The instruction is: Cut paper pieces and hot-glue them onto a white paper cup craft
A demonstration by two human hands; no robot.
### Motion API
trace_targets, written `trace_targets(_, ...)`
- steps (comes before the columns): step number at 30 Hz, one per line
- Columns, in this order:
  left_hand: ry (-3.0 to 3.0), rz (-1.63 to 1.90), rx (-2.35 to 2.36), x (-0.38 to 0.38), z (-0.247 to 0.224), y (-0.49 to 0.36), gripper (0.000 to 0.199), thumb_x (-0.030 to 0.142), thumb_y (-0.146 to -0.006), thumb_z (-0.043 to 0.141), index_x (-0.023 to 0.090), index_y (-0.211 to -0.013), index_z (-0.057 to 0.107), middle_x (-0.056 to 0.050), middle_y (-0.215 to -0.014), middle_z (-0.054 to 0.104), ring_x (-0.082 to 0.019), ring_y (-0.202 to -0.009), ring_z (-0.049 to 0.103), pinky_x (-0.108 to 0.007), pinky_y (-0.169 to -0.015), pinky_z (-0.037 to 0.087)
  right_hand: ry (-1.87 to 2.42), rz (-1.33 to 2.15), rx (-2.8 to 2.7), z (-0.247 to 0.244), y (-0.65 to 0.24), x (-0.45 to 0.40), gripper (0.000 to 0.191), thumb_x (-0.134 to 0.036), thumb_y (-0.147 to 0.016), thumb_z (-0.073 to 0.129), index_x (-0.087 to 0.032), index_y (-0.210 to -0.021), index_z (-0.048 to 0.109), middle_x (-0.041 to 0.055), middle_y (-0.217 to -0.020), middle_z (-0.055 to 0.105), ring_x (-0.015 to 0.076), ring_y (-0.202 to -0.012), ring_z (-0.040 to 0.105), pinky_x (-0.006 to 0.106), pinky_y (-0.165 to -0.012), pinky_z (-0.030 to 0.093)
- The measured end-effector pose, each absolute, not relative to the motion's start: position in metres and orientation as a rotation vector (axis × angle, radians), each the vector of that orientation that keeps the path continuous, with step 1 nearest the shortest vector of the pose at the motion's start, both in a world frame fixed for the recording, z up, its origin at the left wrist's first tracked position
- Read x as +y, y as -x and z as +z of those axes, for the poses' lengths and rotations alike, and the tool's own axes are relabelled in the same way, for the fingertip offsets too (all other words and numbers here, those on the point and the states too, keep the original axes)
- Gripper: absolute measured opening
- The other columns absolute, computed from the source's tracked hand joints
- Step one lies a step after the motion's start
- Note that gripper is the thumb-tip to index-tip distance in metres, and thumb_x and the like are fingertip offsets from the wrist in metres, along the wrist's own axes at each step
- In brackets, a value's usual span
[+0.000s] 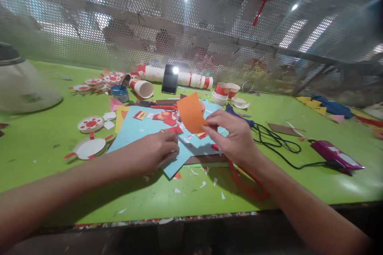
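Observation:
An orange piece of paper (pixel 191 113) is pinched at its lower right corner between the thumb and fingers of my right hand (pixel 235 133). It is held up, slightly curved, above light blue paper (pixel 131 137). My left hand (pixel 161 149) rests low over the blue paper with its fingers curled inward. A small red paper piece (pixel 176 130) shows right by its knuckles; whether the fingers grip anything is hidden. Red cut-outs (pixel 167 117) and white scraps lie on the blue sheets. Scissors with red handles (pixel 166 107) lie behind.
Small white paper dishes with red tabs (pixel 89 148) stand left. A blue jar (pixel 119 93), a phone (pixel 170 79) and a row of stacked paper cups (pixel 185 78) stand at the back. A blue glue gun's black cord (pixel 275 145) runs right to a purple box (pixel 335 155).

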State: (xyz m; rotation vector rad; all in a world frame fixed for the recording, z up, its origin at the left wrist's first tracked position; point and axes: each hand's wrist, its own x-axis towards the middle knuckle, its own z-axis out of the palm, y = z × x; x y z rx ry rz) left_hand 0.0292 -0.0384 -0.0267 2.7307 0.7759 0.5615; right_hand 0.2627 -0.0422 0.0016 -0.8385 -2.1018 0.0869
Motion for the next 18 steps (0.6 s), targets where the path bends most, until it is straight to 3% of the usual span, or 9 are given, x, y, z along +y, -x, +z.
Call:
trace_targets(3,-2.656,0.456,0.925,-0.023,-0.026,-0.021,0.026,0.023,-0.09,0.042,0.019,-0.092,0.068,-0.007,-0.093,0.065,-0.018,-0.084,0.061,-0.028,-0.076,0.047,0.719,0.032,-2.234,-0.004,-0.26,-0.045,0.01,-0.008,-0.086,0.055,-0.01,-0.084,0.064,0.0107,-0.085,0.062,0.0174,-0.082,0.057,0.031,-0.072,0.048)
trace_targets(7,-2.501,0.56,1.099,-0.023,-0.022,-0.005,0.026,0.027,-0.087,0.043,0.021,-0.099,0.067,-0.006,-0.101,0.069,-0.02,-0.092,0.062,-0.033,-0.082,0.047,0.702,-0.044,-2.262,-0.013,-0.264,-0.044,0.012,-0.009,-0.087,0.052,-0.01,-0.088,0.064,0.0113,-0.084,0.062,0.018,-0.08,0.054,0.033,-0.071,0.048)
trace_targets(13,-2.156,0.835,1.301,-0.032,-0.001,0.006,0.015,0.019,-0.073,0.048,0.017,-0.081,0.061,-0.004,-0.084,0.066,-0.019,-0.075,0.06,-0.033,-0.071,0.049,0.69,-0.162,-2.512,-0.021,-0.261,-0.05,0.017,-0.007,-0.088,0.047,-0.01,-0.086,0.063,0.0104,-0.082,0.06,0.019,-0.078,0.047,0.032,-0.068,0.042)
trace_targets(18,-2.228,0.518,1.096,-0.033,-0.005,0.002,0.038,0.014,-0.061,0.05,0.02,-0.098,0.052,-0.004,-0.102,0.059,-0.018,-0.08,0.057,-0.032,-0.071,0.049,0.616,-0.295,-2.727,-0.028,-0.25,-0.062,0.025,-0.005,-0.088,0.042,-0.01,-0.075,0.063,0.0085,-0.072,0.056,0.0176,-0.069,0.038,0.031,-0.061,0.035)
